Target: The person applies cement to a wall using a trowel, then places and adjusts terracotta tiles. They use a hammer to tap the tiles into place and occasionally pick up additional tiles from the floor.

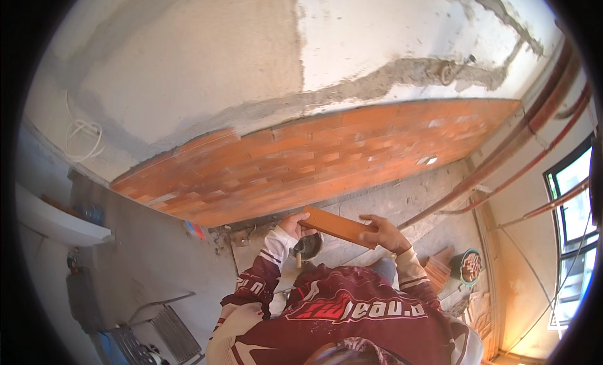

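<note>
An orange brick tile, long and flat, is held level in front of my chest. My left hand grips its left end, fingers closed round the edge. At the other end my right hand is closed on the tile, its fingers over the top edge. Beneath my left hand sits a dark round bucket, with what looks like a tool handle at its rim. Ahead, the lower wall bears rows of similar orange brick tiles, below bare grey and white plaster.
Stacked tiles and a bucket of broken pieces stand at my right. Reddish scaffold poles slant down on the right, near a window. A folding chair is at lower left; a white cable coil hangs on the wall.
</note>
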